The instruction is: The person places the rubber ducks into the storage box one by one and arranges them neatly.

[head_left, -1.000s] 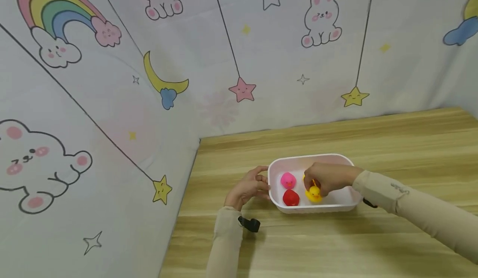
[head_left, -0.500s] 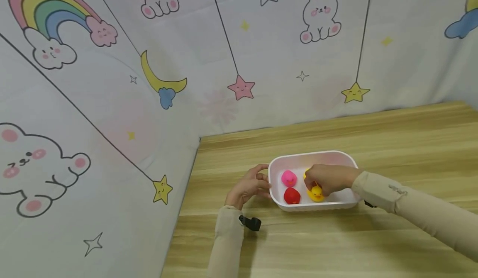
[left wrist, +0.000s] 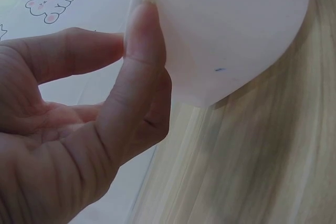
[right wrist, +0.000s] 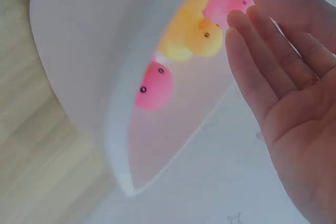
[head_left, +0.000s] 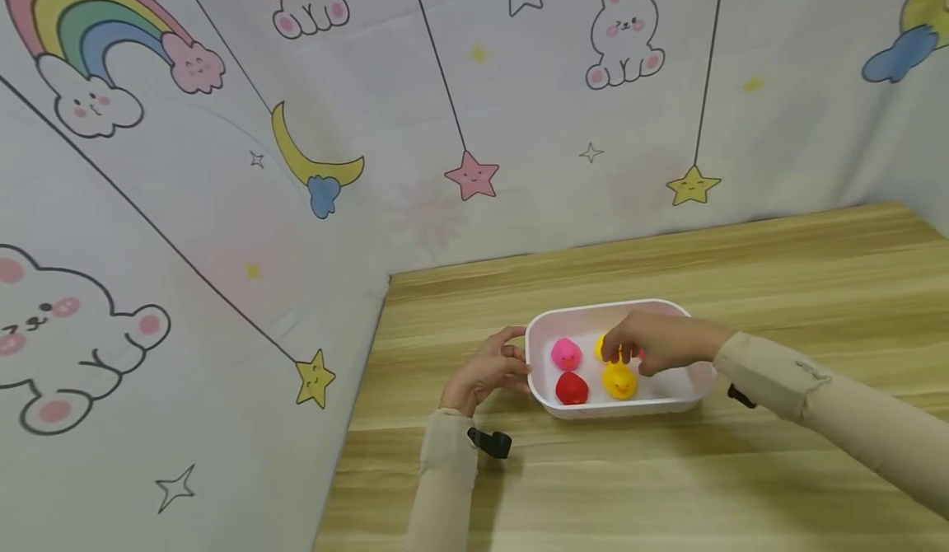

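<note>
A white tub [head_left: 630, 409] holds several rubber ducks. At its left end lie a pink duck [head_left: 567, 355] and a red duck [head_left: 572, 389], with a yellow duck [head_left: 619, 381] beside them towards the middle. Behind that, another yellow duck [head_left: 599, 348] is partly covered by my right hand [head_left: 663, 343]. This hand hovers over the tub with nothing in its fingers, as the right wrist view also shows; a pink duck [right wrist: 155, 86] sits below it there. My left hand [head_left: 483, 373] touches the tub's left end from outside, its thumb against the wall [left wrist: 231, 30].
The tub stands on a wood-grain table [head_left: 460, 297]. A white cloth [head_left: 356, 239] printed with rabbits, stars and a rainbow hangs behind and to the left. Small black wrist cameras [head_left: 491, 443] are on both forearms.
My right hand has let go of the front yellow duck, which now sits on the tub's floor. Its fingers have loosened and moved slightly up. The left hand stays at the tub's end.
</note>
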`<control>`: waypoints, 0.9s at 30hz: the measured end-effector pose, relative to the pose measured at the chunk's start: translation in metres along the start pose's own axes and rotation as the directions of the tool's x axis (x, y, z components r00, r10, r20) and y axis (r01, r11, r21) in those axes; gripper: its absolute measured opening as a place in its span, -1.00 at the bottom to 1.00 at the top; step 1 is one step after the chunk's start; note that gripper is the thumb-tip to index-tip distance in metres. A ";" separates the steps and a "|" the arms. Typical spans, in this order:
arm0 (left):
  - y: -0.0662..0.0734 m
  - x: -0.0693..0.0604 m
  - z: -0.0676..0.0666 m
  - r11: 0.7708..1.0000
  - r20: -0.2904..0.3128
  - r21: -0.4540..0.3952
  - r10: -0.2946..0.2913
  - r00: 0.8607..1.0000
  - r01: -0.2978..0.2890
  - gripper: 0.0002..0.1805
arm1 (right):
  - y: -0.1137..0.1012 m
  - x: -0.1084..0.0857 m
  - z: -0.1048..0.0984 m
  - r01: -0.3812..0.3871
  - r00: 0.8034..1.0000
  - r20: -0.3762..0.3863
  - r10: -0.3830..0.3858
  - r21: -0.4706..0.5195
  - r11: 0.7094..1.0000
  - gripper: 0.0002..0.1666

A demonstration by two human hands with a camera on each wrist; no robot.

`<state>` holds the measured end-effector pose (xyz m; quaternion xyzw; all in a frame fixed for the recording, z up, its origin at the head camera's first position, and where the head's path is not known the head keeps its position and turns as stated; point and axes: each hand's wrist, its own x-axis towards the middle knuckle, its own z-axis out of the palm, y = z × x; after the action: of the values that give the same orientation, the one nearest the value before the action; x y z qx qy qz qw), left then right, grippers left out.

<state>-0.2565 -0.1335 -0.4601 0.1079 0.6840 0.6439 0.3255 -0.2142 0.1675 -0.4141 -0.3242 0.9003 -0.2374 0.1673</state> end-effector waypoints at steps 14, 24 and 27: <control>0.001 -0.001 -0.001 1.000 0.014 -0.018 -0.001 1.000 0.001 -0.24 | 0.015 -0.063 -0.019 -0.047 0.981 -0.173 0.085 0.213 0.976 -0.40; -0.002 0.002 -0.002 1.000 0.009 -0.024 -0.006 1.000 0.007 -0.24 | 0.053 -0.124 -0.010 0.054 0.920 -0.381 0.095 0.363 0.930 -0.27; -0.004 0.002 -0.002 0.999 0.006 -0.032 -0.014 1.000 0.014 -0.23 | 0.070 -0.136 -0.006 0.098 0.922 -0.381 0.074 0.413 0.905 -0.22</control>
<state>-0.2581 -0.1343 -0.4643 0.0998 0.6733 0.6523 0.3335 -0.1524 0.3073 -0.4262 -0.2322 0.8399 -0.4879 0.0508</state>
